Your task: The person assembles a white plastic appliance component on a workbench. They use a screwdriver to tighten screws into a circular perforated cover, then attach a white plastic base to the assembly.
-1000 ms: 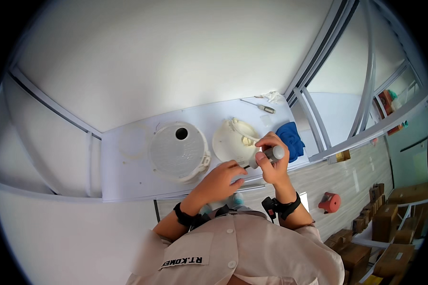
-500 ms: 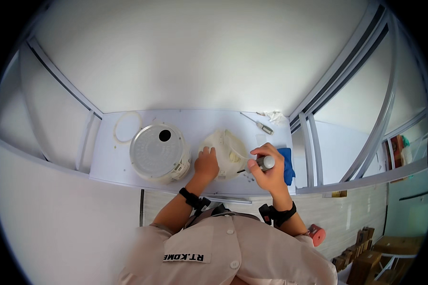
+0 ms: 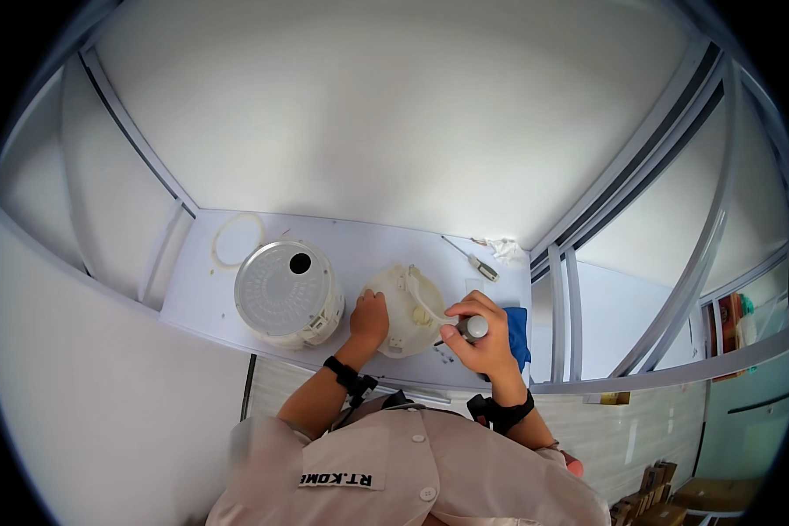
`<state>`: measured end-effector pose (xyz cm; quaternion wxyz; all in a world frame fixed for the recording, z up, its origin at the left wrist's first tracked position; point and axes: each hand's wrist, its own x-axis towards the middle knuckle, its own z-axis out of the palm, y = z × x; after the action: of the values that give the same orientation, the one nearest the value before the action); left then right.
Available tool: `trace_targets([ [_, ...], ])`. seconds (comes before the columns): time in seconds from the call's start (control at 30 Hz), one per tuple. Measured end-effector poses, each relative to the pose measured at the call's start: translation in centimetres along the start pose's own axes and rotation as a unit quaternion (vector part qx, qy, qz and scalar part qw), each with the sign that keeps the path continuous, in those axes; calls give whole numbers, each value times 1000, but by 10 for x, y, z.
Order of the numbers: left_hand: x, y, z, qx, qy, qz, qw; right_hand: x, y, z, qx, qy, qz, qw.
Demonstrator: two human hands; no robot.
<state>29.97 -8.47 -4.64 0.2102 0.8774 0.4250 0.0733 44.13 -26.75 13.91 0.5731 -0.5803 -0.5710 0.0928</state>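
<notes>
A round cream plastic cover sits on the white table in front of me, its hollow inner side partly showing. My left hand has its fingers curled over the cover's left edge. In my right hand is a screwdriver with a thick grey handle, held at the cover's right side. Its dark shaft points left toward the rim; whether the tip touches anything cannot be made out. Several small dark pieces, perhaps screws, lie on the table below that shaft.
Left of the cover stands a round appliance body with a grey metal top and a black hole. Behind it lies a thin cream ring. A second screwdriver, crumpled white tissue and blue cloth lie at the right.
The cover has been tilted or turned, so more of its inner side shows. Both hands keep their holds. The whole view has shifted slightly.
</notes>
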Motion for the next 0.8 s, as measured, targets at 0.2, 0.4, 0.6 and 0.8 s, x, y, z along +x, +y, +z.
trace_targets([
  [0.2, 9, -4, 9, -9, 15, 4, 1000, -2, 2, -6, 20, 10, 2, 1000],
  [0.4, 12, -9, 16, -58, 2, 12, 998, -2, 7, -16, 31, -2, -30, 999],
  [0.6, -12, 36, -57, -455, -163, -37, 875, -1, 1, -18, 37, 85, -97, 991],
  [0.8, -33, 34, -82, -734, -215, -78, 639, 2, 2, -14, 70, 207, -209, 953],
])
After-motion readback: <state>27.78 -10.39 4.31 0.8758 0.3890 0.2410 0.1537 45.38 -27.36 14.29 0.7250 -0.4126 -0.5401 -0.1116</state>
